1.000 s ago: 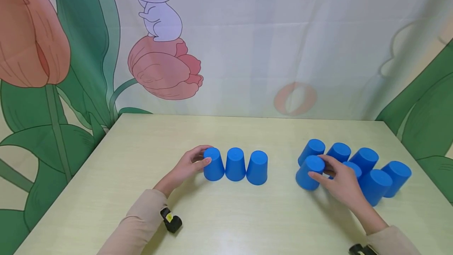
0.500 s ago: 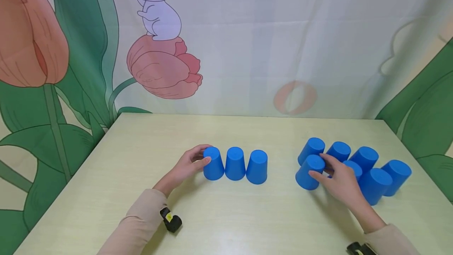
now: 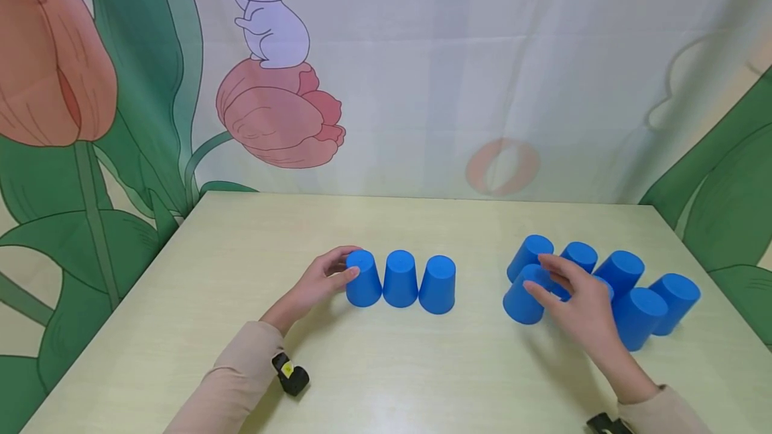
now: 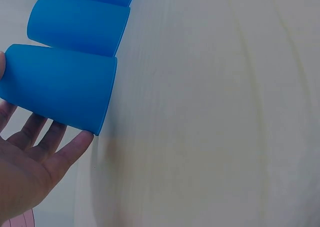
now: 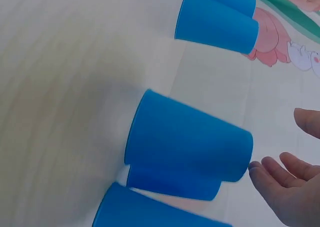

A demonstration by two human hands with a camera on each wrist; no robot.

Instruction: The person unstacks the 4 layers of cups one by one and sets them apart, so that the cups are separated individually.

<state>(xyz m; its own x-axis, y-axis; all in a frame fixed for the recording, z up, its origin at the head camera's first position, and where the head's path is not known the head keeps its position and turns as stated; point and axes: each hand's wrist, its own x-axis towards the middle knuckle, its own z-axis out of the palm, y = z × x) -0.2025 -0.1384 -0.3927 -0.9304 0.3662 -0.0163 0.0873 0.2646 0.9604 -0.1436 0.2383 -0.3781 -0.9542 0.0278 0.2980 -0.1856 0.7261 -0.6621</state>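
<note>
Three upside-down blue plastic cups stand in a row at mid-table, the middle cup point(image 3: 401, 280) between its neighbours. My left hand point(image 3: 313, 286) holds the leftmost cup point(image 3: 364, 281), thumb on the near side and fingers behind; the left wrist view shows fingertips along its wall. At the right, my right hand point(image 3: 582, 307) hovers over the front-left cup point(image 3: 520, 303) of a cluster, thumb and fingers spread. In the right wrist view these fingers point(image 5: 295, 169) are beyond the base of that cup point(image 5: 190, 137), and nothing is between thumb and fingers.
Several more inverted blue cups, such as the near one point(image 3: 639, 320), stand close together behind and right of the right hand. A printed curtain point(image 3: 392, 86) hangs behind the table point(image 3: 386, 367). Black devices are strapped at both wrists, such as the left camera point(image 3: 292, 377).
My right hand has let go of the front-left cup of the cluster, its thumb and fingers spreading and lifting slightly. The left hand and the row of three cups stay put.
</note>
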